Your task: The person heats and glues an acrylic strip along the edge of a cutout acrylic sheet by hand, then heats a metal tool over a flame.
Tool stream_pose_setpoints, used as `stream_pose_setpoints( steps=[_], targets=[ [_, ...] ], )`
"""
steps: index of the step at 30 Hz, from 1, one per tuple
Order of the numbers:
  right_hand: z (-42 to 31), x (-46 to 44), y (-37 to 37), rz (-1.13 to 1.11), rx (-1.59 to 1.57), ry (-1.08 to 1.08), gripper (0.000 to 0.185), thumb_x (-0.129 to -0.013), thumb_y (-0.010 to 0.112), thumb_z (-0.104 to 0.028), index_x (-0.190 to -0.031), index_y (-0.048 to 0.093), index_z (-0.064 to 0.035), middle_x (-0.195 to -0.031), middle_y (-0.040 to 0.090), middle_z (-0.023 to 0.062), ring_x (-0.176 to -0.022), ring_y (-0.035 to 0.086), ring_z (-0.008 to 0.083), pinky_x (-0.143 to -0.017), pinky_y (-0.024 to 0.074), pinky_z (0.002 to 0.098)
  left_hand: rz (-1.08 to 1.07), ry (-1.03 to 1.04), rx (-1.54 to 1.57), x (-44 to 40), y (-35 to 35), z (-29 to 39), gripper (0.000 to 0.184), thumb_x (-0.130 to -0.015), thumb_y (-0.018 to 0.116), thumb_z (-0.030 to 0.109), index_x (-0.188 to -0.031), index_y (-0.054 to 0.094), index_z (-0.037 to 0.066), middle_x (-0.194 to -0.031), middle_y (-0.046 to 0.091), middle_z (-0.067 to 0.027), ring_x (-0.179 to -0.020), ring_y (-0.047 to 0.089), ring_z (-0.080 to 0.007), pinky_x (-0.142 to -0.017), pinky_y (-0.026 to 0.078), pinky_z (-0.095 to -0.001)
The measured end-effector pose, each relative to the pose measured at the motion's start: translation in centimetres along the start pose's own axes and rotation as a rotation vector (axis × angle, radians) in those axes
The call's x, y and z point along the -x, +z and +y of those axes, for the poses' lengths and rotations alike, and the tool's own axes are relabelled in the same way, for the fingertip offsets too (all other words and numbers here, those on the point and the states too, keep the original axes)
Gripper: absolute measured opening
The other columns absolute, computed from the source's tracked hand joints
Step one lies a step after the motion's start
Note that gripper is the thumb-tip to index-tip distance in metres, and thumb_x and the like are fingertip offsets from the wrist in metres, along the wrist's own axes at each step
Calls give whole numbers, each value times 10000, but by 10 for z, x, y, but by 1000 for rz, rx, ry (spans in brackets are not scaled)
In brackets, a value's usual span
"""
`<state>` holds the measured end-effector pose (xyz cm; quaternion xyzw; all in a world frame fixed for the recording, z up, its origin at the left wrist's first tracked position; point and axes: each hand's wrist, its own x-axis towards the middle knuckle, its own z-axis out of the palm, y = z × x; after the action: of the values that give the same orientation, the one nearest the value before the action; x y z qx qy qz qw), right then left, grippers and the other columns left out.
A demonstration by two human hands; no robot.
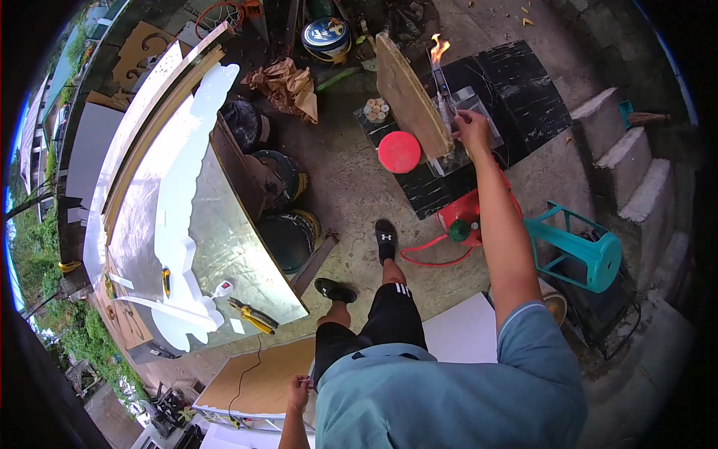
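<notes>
My right hand (474, 132) reaches out over a black marbled board (516, 97), fingers pinched beside the near end of an upright wooden slab (407, 90). What they pinch, if anything, is too small to make out. Beyond the hand, a flame (440, 49) burns at the top of a thin upright piece. A clear plastic container (473, 105) sits by the fingers, and a round red lid (399, 152) lies left of the slab. Down at my side, my left hand (299, 391) is closed near my shorts; its contents are unclear.
On the left, a metal-topped table (239, 247) carries a white wavy cutout (176, 179), pliers (254, 317) and a yellow cutter (166, 283). Buckets (288, 236) stand beneath it. A red tank (460, 213) with a hose, a teal stool (598, 262) and concrete steps (621, 157) are on the right.
</notes>
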<state>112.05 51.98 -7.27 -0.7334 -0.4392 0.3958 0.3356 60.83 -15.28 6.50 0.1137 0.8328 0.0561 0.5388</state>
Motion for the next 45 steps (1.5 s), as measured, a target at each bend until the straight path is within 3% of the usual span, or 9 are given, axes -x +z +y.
stream_pose_setpoints(
  steps=[14, 20, 26, 45],
  targets=[
    [-3, 0, -1, -11, 53, 12, 292, -923, 673, -124, -1173, 686, 27, -910, 738, 133, -613, 713, 191, -520, 568, 314, 0, -55, 41, 1, 5, -4, 151, -1019, 533, 101, -1124, 602, 18, -941, 716, -80, -780, 661, -139, -699, 523, -281],
    [-1, -2, 1, 8, 73, 7, 293, -919, 679, -137, -1161, 691, 28, -901, 743, 132, -612, 721, 199, -523, 565, 317, -30, 32, -4, -1, 6, -8, 166, -1015, 519, 93, -1125, 615, 14, -946, 716, -75, -802, 661, -137, -687, 522, -273],
    [7, -6, 0, -9, 71, -45, 290, -924, 672, -143, -1161, 694, 22, -900, 748, 134, -620, 731, 205, -528, 567, 320, -3, -44, 15, 3, 6, -1, 167, -1010, 519, 90, -1121, 618, 13, -935, 707, -71, -787, 651, -132, -684, 521, -267],
    [16, -12, 1, 4, 9, -5, 311, -897, 683, -143, -1159, 701, 25, -893, 747, 153, -595, 721, 211, -553, 571, 334, -17, 54, 6, -9, 4, -21, 166, -996, 540, 113, -1096, 626, 13, -891, 700, -62, -733, 642, -129, -653, 532, -275]
  ],
)
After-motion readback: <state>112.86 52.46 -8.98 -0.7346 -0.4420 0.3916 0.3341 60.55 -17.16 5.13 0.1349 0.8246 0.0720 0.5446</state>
